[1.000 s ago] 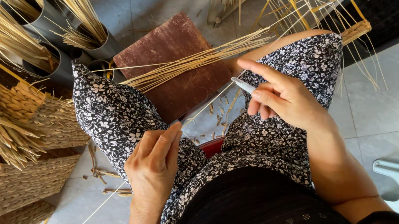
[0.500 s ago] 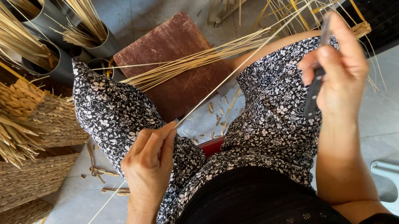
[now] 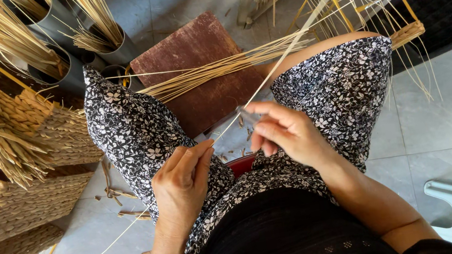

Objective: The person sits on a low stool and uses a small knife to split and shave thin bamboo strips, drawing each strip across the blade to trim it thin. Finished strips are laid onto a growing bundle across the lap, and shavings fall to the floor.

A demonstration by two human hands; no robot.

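2 hands on strip (baskets close left)

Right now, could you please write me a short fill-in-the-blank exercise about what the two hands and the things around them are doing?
1. The left hand pinches a long thin pale ____.
2. The right hand holds a small knife against that same ____.
3. The bundle of loose pale straws lies on a reddish-brown ____.
4. The woven straw baskets stand on the person's ____ side.

Missing words: straw; straw; board; left
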